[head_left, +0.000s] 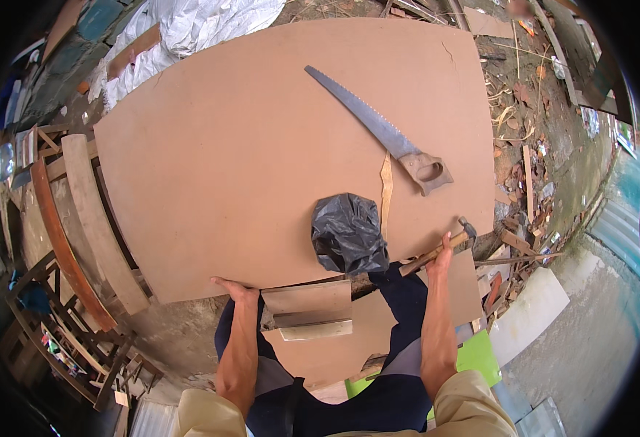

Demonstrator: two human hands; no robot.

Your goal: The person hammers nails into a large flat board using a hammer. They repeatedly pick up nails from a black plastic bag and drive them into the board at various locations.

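A large brown board [218, 167] lies in front of me. At its near edge rests my left hand [240, 290], its visible fingers stretched to the left; part of the hand is hard to make out. My right hand [440, 258] is closed around the wooden handle of a hammer [422, 261], its dark head pointing up and right at the board's near right corner. Left of the hammer sits a crumpled black plastic bag [347, 231]. A handsaw [371, 120] with a wooden handle lies farther off, beside a thin wood strip [386, 189].
Between my legs are short wood pieces [309, 300] and a brown panel [312, 353]. Long planks [97, 218] and a wooden frame [50, 335] stand at the left. White sacking [203, 25] lies beyond the board. Scrap wood and litter [524, 167] cover the ground at the right.
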